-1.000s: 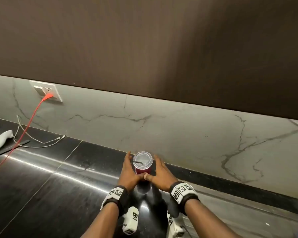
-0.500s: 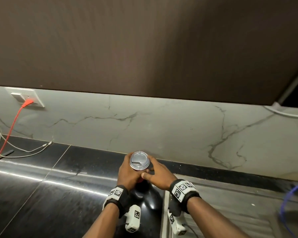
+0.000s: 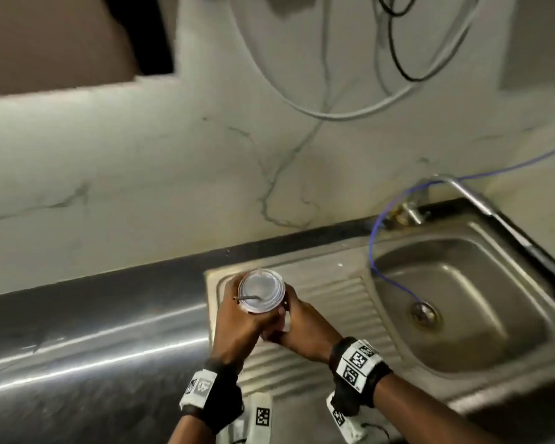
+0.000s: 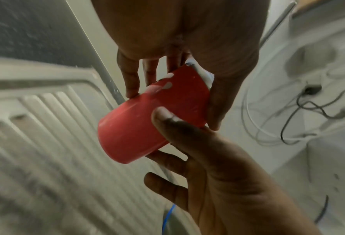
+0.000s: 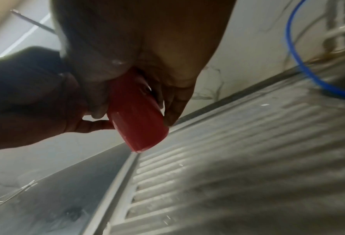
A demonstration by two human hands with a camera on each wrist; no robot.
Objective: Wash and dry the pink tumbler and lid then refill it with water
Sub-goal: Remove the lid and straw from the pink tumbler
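Observation:
The pink tumbler [image 4: 135, 125] hangs in the air above the steel drainboard [image 3: 334, 290], held by both hands. Its clear lid [image 3: 261, 290] is on, and a dark straw piece lies across the lid. My left hand [image 3: 239, 315] wraps the tumbler's left side, fingers [image 4: 131, 79] behind and thumb in front. My right hand [image 3: 297, 318] grips the right side, its thumb [image 4: 167, 122] pressed on the pink wall. From the right wrist view the tumbler [image 5: 137, 114] shows its base clear of the ribs, with the left hand [image 5: 26, 95] beside it.
A steel sink basin [image 3: 462, 341] with a drain lies to the right, with a tap [image 3: 462, 193] at its back. A thin blue hose [image 3: 373, 238] curls into the basin. Black countertop [image 3: 93, 331] stretches to the left. Cables hang on the marble wall [image 3: 327, 75].
Both hands lifted the tumbler off the black counter and carried it right, over the sink's drainboard. The view swung right, so the sink and tap are now in sight.

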